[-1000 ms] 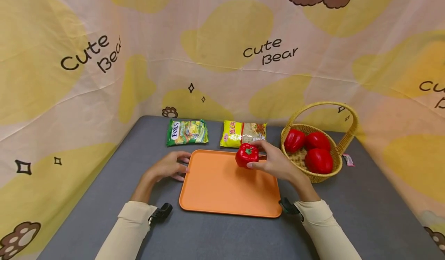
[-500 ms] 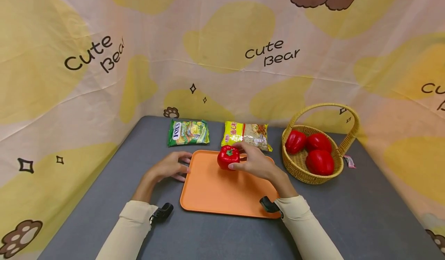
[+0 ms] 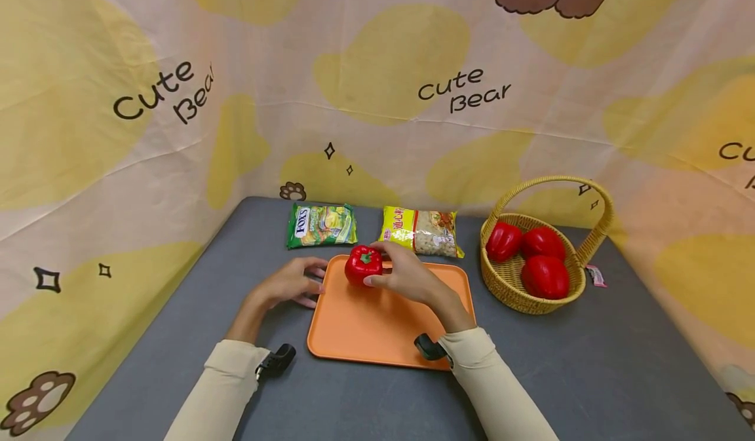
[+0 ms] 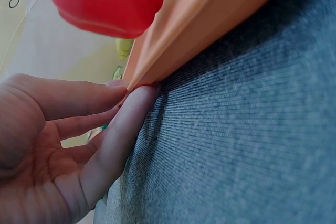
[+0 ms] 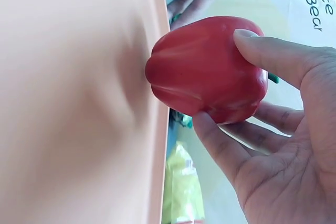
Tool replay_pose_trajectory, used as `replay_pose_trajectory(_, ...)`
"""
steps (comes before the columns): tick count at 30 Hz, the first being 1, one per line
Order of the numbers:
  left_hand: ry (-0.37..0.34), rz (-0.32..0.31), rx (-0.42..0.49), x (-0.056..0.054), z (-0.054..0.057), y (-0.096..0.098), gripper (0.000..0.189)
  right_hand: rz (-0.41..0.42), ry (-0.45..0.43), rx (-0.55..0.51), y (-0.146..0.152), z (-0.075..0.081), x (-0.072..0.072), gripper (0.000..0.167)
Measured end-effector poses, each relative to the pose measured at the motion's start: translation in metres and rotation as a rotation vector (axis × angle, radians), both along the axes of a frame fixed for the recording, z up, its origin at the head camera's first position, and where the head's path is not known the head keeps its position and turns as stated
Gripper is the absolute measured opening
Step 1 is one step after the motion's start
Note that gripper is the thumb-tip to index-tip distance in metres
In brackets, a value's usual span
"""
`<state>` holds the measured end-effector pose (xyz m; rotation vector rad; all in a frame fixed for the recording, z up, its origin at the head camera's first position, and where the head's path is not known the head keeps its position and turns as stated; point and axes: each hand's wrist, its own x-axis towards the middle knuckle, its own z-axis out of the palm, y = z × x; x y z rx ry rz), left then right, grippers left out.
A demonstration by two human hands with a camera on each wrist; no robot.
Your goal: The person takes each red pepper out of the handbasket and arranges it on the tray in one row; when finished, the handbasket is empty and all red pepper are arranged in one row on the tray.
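Moving left since a second ago, the right hand (image 3: 409,276) is carrying the red pepper (image 3: 363,267) over the orange tray (image 3: 360,326), from about one o'clock to about eleven o'clock, with twelve being the far side of the tray. Meanwhile, the left hand (image 3: 289,281) is staying in the same spot.

Going from the left, the left hand is keeping to ten o'clock, just outside the tray. Its thumb and finger are pinching the tray's edge. Next, past the tray at eleven o'clock, a green bag (image 3: 322,225) with FOX'S on it is lying on the grey table (image 3: 342,398).

Nearer, the red pepper is showing its green stem on top. It is being held over the tray's far left part, and I cannot tell if its bottom is touching. The right hand is coming in from the pepper's three o'clock side, and its thumb and fingers are clamping on the pepper.

Behind the tray, at about half past twelve, a yellow bag (image 3: 420,231) is lying flat. Off at two o'clock, a basket (image 3: 525,301) with a tall handle is holding three shiny red things (image 3: 545,277). Just beside it, at three o'clock from the basket, a little pink packet (image 3: 597,276) is lying on the table.
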<state>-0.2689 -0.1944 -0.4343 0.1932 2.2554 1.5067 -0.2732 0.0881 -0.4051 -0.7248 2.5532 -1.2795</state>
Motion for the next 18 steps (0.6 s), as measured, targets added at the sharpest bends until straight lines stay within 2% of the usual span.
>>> replay_pose_trajectory(18, -0.01, -0.007, 0.037, -0.002, -0.003, -0.002, 0.064, 0.01, -0.016, -0.01, -0.028, -0.005, -0.004, 0.066)
